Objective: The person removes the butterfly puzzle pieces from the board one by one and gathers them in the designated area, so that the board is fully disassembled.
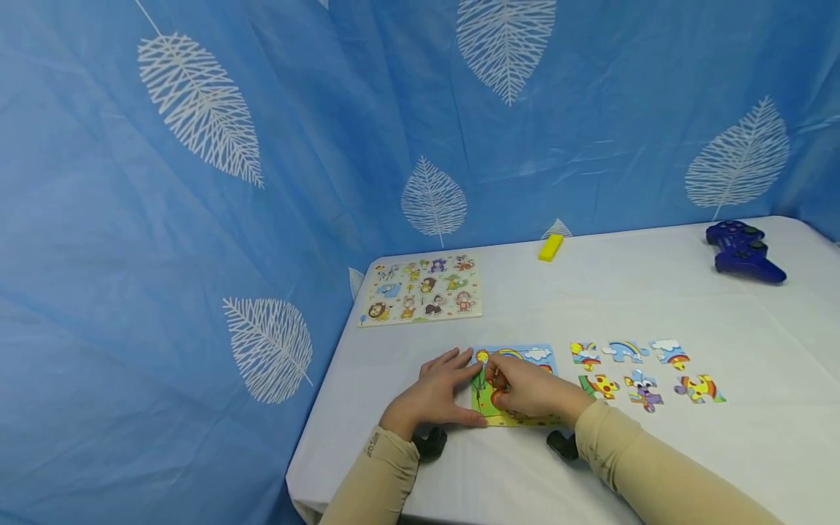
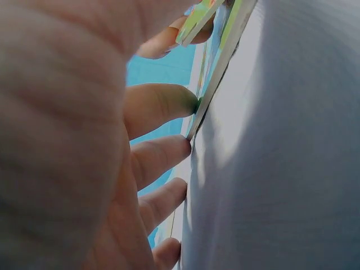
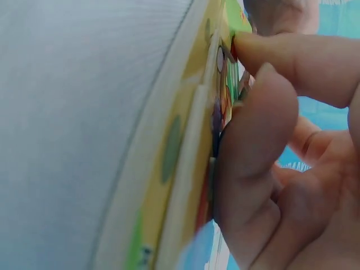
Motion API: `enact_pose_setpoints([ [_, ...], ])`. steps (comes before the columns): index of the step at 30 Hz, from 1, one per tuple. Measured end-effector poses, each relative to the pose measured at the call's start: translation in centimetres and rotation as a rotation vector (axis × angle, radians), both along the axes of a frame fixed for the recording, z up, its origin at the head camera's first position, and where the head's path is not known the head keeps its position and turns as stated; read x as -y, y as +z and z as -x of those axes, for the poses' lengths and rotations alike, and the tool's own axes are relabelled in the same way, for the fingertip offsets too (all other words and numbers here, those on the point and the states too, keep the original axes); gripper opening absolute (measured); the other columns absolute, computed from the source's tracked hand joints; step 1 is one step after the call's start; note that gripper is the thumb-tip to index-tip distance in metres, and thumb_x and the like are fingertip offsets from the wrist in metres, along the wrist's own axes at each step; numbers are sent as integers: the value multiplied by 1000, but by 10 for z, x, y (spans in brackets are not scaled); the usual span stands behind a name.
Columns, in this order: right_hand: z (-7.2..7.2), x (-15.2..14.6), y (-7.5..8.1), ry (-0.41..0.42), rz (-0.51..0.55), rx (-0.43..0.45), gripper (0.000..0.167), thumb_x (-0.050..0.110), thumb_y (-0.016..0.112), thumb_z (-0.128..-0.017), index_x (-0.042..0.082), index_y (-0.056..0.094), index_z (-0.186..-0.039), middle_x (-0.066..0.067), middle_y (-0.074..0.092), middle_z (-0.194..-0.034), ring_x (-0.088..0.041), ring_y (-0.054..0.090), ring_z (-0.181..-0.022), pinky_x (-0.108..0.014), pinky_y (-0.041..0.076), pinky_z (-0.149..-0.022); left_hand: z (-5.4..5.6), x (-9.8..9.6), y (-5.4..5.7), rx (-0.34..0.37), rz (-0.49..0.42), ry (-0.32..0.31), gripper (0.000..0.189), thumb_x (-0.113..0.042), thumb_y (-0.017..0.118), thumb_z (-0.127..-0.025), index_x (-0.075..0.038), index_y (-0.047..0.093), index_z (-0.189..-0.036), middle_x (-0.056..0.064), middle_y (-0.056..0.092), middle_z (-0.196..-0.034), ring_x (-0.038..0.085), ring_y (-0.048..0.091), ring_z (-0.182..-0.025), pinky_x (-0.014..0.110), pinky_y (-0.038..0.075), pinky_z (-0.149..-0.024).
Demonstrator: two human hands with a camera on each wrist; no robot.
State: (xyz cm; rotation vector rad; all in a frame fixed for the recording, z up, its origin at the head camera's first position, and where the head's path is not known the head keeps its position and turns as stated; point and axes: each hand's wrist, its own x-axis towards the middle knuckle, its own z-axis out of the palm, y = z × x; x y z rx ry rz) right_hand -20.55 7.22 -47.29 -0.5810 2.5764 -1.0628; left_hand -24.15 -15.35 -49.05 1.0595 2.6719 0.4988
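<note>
A jigsaw board [image 1: 525,421] with a sun, a rainbow and a yellow lower border lies at the table's front. My left hand [image 1: 436,394] rests at its left side, fingers spread and thumb by the lower left corner. In the left wrist view, fingertips [image 2: 188,104] touch the board's edge. Over the board's middle, my right hand [image 1: 528,386] has bent fingers and pinches a green puzzle piece [image 2: 198,23], seen tilted above the board in the left wrist view. That hand hides much of the picture. Several loose puzzle pieces [image 1: 643,390] lie in two rows to the right.
An animal puzzle board [image 1: 420,290] lies at the back left. A yellow block [image 1: 550,247] sits near the back edge, and a blue game controller [image 1: 743,251] is at the far right. White cloth covers the table [image 1: 590,299]; a blue leaf-patterned curtain [image 1: 367,131] hangs behind.
</note>
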Motion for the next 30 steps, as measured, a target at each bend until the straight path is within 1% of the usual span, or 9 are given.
enact_pose_setpoints([
  [7,-2,-1,0,-66,109,102,20,5,70,-96,10,55,-108,-5,58,-79,-18,58,-63,-32,49,-57,0,1,-1,-5,11,9,97,-67,80,-78,-29,42,-159,-1,27,-170,28,21,-158,60,23,-122],
  [10,-2,-2,1,-87,173,143,19,5,69,-96,9,56,-109,-6,59,-81,-18,58,-60,-32,51,-55,0,1,-1,-3,15,11,97,-67,80,-78,-28,42,-158,-1,27,-170,28,20,-158,60,23,-122],
  [14,0,-5,2,-97,263,197,19,5,67,-96,7,56,-111,-9,60,-86,-17,54,-57,-34,51,-51,0,0,-2,12,18,16,97,-67,80,-78,-28,43,-158,-1,27,-170,28,20,-159,60,22,-123],
  [19,2,-8,2,-97,321,216,20,4,66,-96,6,56,-113,-10,61,-87,-16,53,-55,-33,51,-49,0,-1,-3,14,25,20,97,-68,80,-78,-29,43,-158,-2,27,-170,28,19,-159,61,22,-123],
  [25,4,-11,5,-85,383,195,16,7,63,-99,6,58,-114,-12,63,-89,-15,48,-49,-33,49,-47,1,0,-2,1,29,13,97,-67,80,-78,-28,42,-158,-1,27,-170,28,19,-159,61,22,-123],
  [27,3,-15,8,-105,398,182,18,9,62,-100,6,59,-117,-13,64,-92,-15,46,-49,-33,48,-47,1,0,-1,-4,33,16,97,-67,80,-78,-29,42,-159,-1,27,-170,28,19,-159,60,22,-122],
  [30,-1,-24,15,-184,405,193,25,12,62,-100,5,58,-123,-14,65,-93,-16,45,-50,-32,46,-48,0,0,0,9,36,22,97,-68,80,-78,-29,42,-159,-2,26,-170,28,19,-159,59,22,-123],
])
